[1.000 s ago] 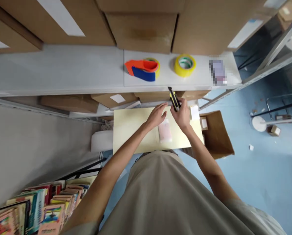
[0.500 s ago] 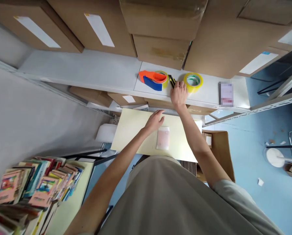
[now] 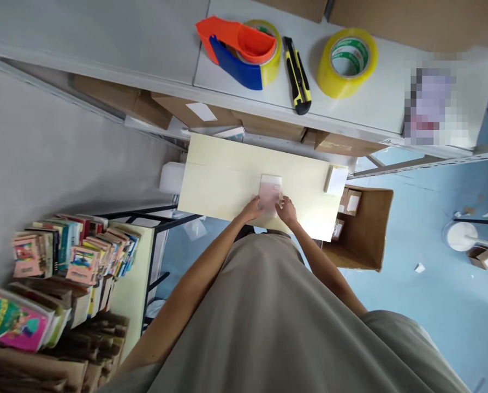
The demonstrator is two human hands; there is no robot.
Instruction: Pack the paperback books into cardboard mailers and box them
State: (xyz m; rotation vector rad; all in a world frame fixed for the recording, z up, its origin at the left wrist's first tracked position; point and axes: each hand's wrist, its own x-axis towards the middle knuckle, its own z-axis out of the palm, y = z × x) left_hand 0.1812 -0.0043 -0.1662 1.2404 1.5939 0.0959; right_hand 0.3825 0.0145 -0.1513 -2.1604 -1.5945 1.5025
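Note:
A pale pink and white book (image 3: 271, 188) lies on the cream table in front of me. My left hand (image 3: 253, 208) grips its lower left edge, with the fingertips partly hidden by the book. My right hand (image 3: 286, 210) is closed at its lower right edge, fingers curled against the side. On the shelf above, a black and yellow utility knife (image 3: 297, 76) lies by itself. It sits between an orange and blue tape dispenser (image 3: 244, 52) and a roll of yellow tape (image 3: 347, 63).
The cream table (image 3: 219, 169) carries a small white stack (image 3: 336, 179) at its right end. An open cardboard box (image 3: 369, 229) stands right of it. Rows of books (image 3: 80, 262) fill a surface at lower left. The grey shelf (image 3: 125, 49) overhangs the table's far side.
My right hand has left the utility knife on the shelf and come down to the book. My left hand has moved back to the book's left edge. The view has tilted and come closer.

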